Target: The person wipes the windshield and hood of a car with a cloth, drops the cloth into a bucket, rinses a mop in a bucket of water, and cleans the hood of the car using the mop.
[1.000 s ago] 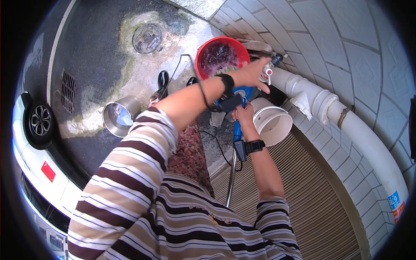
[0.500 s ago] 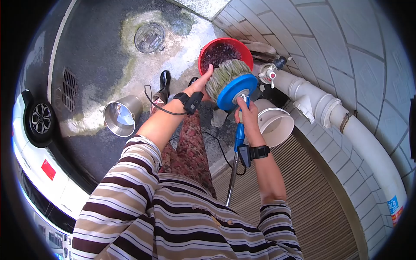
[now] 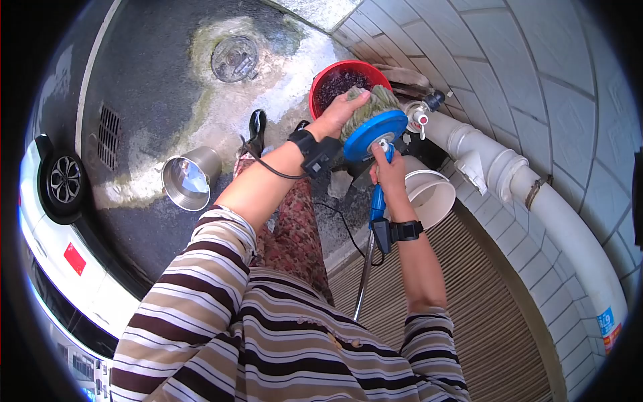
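A mop head with grey-green strands [image 3: 375, 106] and a round blue plate [image 3: 374, 134] is tilted at the near rim of a red bucket [image 3: 315, 100] that holds dark, bubbly water. My left hand [image 3: 340, 114] grips the strands on the mop head's left side. Just below the blue plate, my right hand [image 3: 390, 173] is closed around the top of the mop's blue handle [image 3: 377, 204]. The handle's metal pole [image 3: 364, 278] runs down toward my body. Both wrists wear black bands with small devices.
A white bucket [image 3: 434, 204] stands right of my right hand. To the left are a metal bucket [image 3: 175, 184], a floor drain grate [image 3: 108, 137] and a white car [image 3: 87, 281]. A white pipe [image 3: 569, 231] with a red-handled tap [image 3: 421, 120] runs along the tiled wall.
My left hand came back from near the tap and took hold of the mop strands. The mop head rose into view and shifted right, with my right hand still on the handle.
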A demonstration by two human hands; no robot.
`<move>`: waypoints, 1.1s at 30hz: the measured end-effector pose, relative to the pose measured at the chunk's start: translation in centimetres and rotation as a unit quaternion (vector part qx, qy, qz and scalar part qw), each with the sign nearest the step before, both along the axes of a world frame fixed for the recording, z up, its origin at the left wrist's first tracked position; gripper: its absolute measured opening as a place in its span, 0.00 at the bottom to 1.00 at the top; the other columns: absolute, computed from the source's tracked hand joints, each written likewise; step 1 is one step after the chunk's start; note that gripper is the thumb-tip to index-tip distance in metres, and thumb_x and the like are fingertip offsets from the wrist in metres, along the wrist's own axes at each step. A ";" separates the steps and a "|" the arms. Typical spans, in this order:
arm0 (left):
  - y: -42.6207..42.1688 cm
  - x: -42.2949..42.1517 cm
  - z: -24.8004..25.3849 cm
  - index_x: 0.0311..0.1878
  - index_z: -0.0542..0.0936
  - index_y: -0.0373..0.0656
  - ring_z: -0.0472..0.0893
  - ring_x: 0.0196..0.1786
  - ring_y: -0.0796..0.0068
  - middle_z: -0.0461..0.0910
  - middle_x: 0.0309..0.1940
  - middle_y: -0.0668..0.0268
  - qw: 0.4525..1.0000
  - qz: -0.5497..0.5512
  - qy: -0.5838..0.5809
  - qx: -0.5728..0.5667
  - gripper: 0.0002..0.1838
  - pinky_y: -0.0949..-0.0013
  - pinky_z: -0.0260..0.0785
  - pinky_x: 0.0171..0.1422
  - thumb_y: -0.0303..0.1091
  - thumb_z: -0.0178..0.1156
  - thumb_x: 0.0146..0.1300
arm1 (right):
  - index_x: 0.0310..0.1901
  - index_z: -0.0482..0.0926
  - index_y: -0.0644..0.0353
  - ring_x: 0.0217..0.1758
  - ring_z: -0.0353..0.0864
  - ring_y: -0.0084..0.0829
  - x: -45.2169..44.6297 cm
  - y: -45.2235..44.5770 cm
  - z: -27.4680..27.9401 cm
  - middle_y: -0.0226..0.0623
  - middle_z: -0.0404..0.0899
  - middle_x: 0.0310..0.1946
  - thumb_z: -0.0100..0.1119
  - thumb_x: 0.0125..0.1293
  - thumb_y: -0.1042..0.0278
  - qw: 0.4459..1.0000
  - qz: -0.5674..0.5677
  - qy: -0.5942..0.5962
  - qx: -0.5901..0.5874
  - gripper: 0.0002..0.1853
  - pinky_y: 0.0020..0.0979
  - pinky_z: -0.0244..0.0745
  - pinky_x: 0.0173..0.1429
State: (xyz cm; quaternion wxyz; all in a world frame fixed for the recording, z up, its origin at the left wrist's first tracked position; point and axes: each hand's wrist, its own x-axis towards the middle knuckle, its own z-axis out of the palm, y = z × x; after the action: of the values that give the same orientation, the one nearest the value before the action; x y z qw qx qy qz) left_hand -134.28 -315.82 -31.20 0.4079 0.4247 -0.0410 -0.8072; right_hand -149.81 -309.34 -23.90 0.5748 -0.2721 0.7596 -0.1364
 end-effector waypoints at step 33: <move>-1.8 1.2 4.2 0.52 0.76 0.32 0.81 0.41 0.75 0.81 0.43 0.59 0.978 -0.174 -0.050 -0.100 0.18 0.70 0.74 0.45 0.34 0.58 0.63 | 0.33 0.69 0.60 0.14 0.71 0.26 0.0 -0.2 4.8 0.36 0.73 0.16 0.58 0.66 0.51 0.957 -0.149 -0.249 -0.031 0.18 0.27 0.67 0.18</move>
State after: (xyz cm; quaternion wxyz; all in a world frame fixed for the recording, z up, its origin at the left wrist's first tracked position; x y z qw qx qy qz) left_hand -133.04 -317.67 -26.97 0.2991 0.4081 -0.2157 -0.8351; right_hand -149.84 -309.52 -19.08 0.7100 -0.1312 0.6198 -0.3074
